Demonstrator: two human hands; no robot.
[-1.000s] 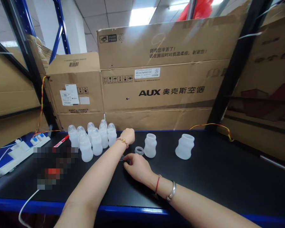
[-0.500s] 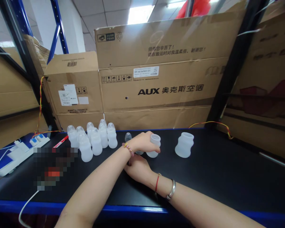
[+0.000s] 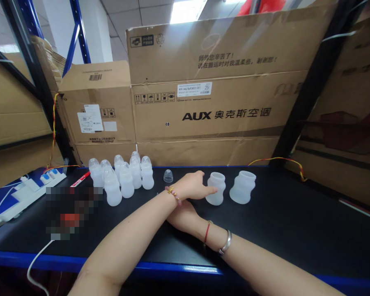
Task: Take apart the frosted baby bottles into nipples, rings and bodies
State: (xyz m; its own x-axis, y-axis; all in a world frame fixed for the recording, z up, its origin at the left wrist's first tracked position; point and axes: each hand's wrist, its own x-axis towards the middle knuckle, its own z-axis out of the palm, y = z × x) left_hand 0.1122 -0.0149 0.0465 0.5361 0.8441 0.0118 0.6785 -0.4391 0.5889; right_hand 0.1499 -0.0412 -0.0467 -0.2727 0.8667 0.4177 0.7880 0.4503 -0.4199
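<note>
My left hand (image 3: 194, 185) reaches across to the right, over my right hand. Its fingers are apart, and the thumb lies against the left side of an open-topped, frosted white baby bottle (image 3: 216, 191) that stands upright. Under my left wrist is my right hand (image 3: 183, 216), its fingers hidden behind the left forearm; what it may hold is out of sight. A second uncapped bottle (image 3: 242, 187) stands just to the right of the first. Behind my left hand, a clear dome cap (image 3: 168, 176) sits on the black table.
Several capped baby bottles (image 3: 127, 181) stand grouped at the back left. Left of them lie a red marker (image 3: 80, 179) and a white power strip (image 3: 31, 197) with cables. Cardboard boxes (image 3: 203, 135) wall off the back. A blue edge (image 3: 160, 267) runs along the table's front (image 3: 265, 242).
The bottle at my left hand has moved right, close to the other uncapped one. My left fingers have come off it and spread. The right hand stays under the left wrist.
</note>
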